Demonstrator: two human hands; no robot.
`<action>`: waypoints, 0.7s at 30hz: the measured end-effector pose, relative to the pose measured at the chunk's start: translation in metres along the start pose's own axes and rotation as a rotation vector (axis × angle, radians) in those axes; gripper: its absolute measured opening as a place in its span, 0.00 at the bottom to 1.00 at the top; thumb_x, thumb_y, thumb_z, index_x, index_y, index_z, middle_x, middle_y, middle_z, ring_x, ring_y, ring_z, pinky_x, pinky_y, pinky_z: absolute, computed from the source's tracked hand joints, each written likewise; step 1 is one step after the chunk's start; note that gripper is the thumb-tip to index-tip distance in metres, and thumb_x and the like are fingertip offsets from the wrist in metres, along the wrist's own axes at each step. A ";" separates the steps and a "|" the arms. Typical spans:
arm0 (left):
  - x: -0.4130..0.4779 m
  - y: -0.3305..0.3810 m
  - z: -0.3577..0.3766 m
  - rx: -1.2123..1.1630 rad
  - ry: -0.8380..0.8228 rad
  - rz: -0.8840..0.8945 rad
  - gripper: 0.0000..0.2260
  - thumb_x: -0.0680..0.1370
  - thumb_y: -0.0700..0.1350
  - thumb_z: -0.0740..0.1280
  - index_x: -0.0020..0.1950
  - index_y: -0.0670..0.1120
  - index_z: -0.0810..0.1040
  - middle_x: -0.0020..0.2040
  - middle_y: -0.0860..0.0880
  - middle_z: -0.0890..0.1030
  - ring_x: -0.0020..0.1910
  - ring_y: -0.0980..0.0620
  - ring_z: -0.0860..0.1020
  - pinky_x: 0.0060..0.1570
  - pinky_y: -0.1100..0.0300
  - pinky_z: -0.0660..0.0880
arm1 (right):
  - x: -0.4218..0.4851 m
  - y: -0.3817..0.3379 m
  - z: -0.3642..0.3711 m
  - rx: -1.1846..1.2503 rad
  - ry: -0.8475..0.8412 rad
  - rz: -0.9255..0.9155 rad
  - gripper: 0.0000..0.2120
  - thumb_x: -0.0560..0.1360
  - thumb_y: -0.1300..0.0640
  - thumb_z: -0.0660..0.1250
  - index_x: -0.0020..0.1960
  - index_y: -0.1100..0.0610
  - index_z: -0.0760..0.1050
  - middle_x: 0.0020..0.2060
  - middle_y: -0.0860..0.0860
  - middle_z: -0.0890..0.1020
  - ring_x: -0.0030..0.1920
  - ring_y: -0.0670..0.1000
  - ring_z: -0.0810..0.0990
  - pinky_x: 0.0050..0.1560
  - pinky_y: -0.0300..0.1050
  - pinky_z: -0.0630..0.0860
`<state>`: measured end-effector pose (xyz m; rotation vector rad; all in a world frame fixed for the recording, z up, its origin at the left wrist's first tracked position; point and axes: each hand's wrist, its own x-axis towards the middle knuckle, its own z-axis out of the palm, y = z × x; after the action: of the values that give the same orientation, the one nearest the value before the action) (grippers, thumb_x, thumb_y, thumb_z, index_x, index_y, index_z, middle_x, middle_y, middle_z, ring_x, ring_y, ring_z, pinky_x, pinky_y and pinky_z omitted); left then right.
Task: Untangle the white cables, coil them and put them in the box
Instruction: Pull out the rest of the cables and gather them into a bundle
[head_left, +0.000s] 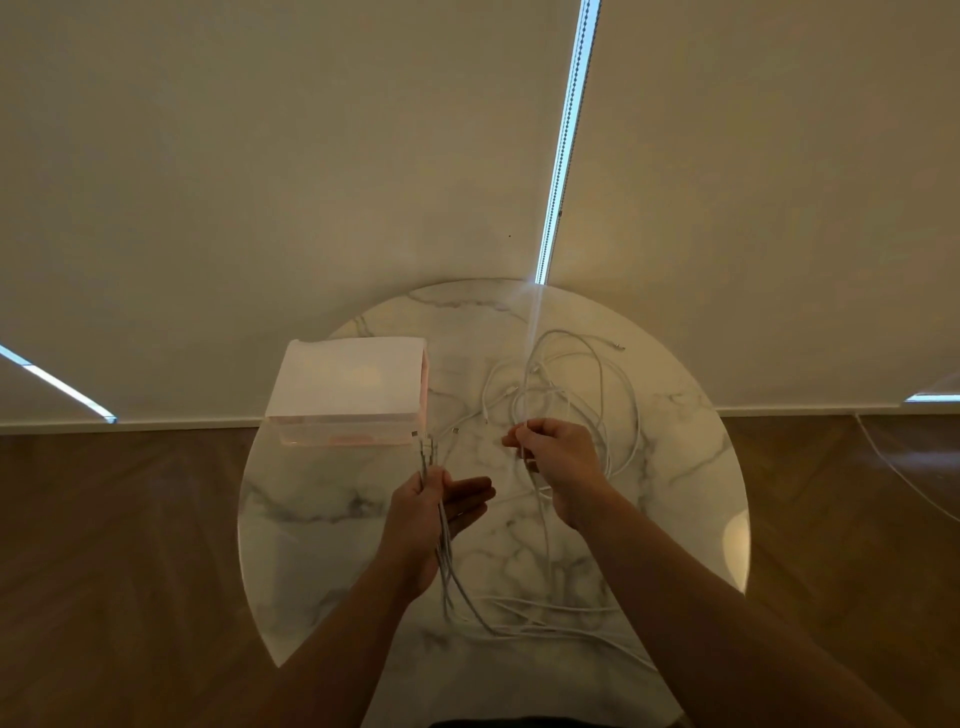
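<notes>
While a bundle of thin white cables (444, 564) is pinched under the thumb of the left hand (434, 512), its fingers held out straight, one smooth loop is gripped by the curled fingers of the right hand (558, 462) at the frame's centre. Loose tangled loops are spread over the round, grey-veined marble desk (311, 519). A rectangular translucent box (348, 384) with a flat white lid is seen at centre left.

— How are the arms held?
— Both bare forearms reach forward and angle toward each other. The hands are near one another but apart.
— The left hand (436, 512)?
— The palm is turned up and inward with the fingers straight, and the thumb pins a bundle of white cables (445, 564) against it.
— And the right hand (558, 462)?
— It is slightly farther forward, knuckles up and fingers curled, pinching one strand at the fingertips.
</notes>
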<state>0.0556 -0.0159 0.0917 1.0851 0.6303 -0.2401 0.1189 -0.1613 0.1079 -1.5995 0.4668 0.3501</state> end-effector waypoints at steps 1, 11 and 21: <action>0.000 0.000 0.000 -0.006 -0.001 -0.001 0.14 0.85 0.45 0.51 0.44 0.41 0.68 0.48 0.34 0.83 0.48 0.38 0.84 0.53 0.46 0.78 | 0.002 0.000 -0.003 -0.022 0.011 -0.001 0.06 0.77 0.61 0.67 0.46 0.57 0.83 0.42 0.48 0.85 0.45 0.44 0.79 0.46 0.37 0.73; 0.005 -0.007 0.001 -0.019 0.017 0.118 0.13 0.85 0.44 0.51 0.48 0.40 0.70 0.48 0.37 0.84 0.50 0.42 0.84 0.54 0.51 0.78 | -0.005 -0.005 -0.002 -0.076 -0.204 -0.087 0.17 0.81 0.53 0.62 0.42 0.64 0.82 0.30 0.54 0.78 0.30 0.48 0.72 0.31 0.40 0.69; 0.015 -0.015 -0.004 0.252 0.170 0.376 0.15 0.85 0.45 0.52 0.44 0.40 0.72 0.32 0.44 0.76 0.33 0.48 0.73 0.39 0.57 0.73 | -0.012 0.012 0.000 0.081 -0.247 0.025 0.13 0.82 0.56 0.61 0.47 0.65 0.78 0.32 0.56 0.78 0.28 0.48 0.70 0.29 0.39 0.66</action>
<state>0.0592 -0.0171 0.0706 1.4547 0.5430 0.1028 0.1029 -0.1606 0.1032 -1.4502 0.3075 0.5337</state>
